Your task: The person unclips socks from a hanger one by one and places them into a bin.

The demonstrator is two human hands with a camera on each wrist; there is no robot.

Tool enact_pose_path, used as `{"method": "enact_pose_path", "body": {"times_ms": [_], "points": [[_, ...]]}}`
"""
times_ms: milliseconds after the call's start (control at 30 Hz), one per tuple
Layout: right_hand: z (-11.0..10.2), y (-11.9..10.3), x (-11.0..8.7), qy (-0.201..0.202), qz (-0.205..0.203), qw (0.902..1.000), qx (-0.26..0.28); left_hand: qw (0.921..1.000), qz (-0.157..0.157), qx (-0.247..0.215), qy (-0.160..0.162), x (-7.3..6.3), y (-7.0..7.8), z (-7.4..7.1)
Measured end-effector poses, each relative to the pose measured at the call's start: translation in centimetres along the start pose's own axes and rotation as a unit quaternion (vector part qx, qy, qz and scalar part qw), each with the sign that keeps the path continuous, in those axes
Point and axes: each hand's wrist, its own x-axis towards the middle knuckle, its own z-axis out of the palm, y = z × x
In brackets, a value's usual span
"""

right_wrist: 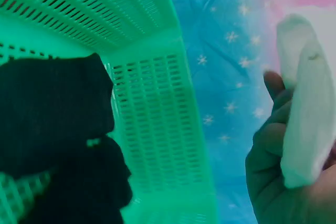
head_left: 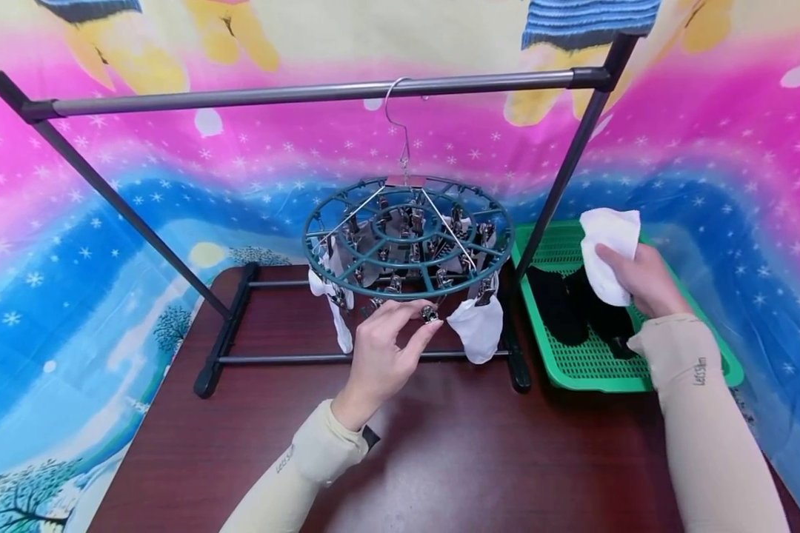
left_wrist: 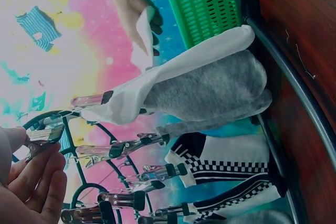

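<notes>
My left hand (head_left: 387, 348) pinches a metal clip (head_left: 430, 314) between thumb and fingers at the near rim of a round green drying hanger (head_left: 347, 277). In the left wrist view this clip (left_wrist: 42, 137) has no sock in its jaws. Above the green basket, my right hand (head_left: 650, 281) grips a white sock (head_left: 613, 252), its fingers and thumb closed around the cloth. A white sock (head_left: 476, 329) hangs from the hanger just right of my left hand. Grey socks (left_wrist: 210, 87) and black-and-white checkered socks (left_wrist: 226, 156) dangle from other clips.
The hanger hooks onto a dark metal rack's bar (head_left: 307, 92), with the rack's feet on a dark red table (head_left: 473, 459). At the right stands a green basket (head_left: 587, 381) with black socks (head_left: 560, 307) in it. A patterned cloth (head_left: 73, 222) covers the walls behind.
</notes>
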Motion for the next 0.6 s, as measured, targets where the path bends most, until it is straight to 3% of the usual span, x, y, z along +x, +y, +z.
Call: {"method": "enact_pose_path", "body": {"times_ms": [167, 367, 433, 600], "points": [[0.6, 0.8, 2.0, 0.027, 0.044, 0.9944, 0.091, 1.0, 0.005, 0.001, 0.001, 0.1, -0.1, 0.0], [1.0, 1.3, 3.5, -0.003, 0.074, 0.9847, 0.158, 1.0, 0.002, 0.0, -0.001, 0.1, -0.1, -0.1], [1.0, 1.3, 3.7, -0.021, 0.085, 0.9761, 0.199, 1.0, 0.0, -0.001, -0.001, 0.1, -0.2, -0.1], [1.4, 1.0, 4.3, -0.047, 0.139, 0.9359, 0.32, 1.0, -0.005, 0.0, -0.002, 0.0, -0.2, 0.0]]}}
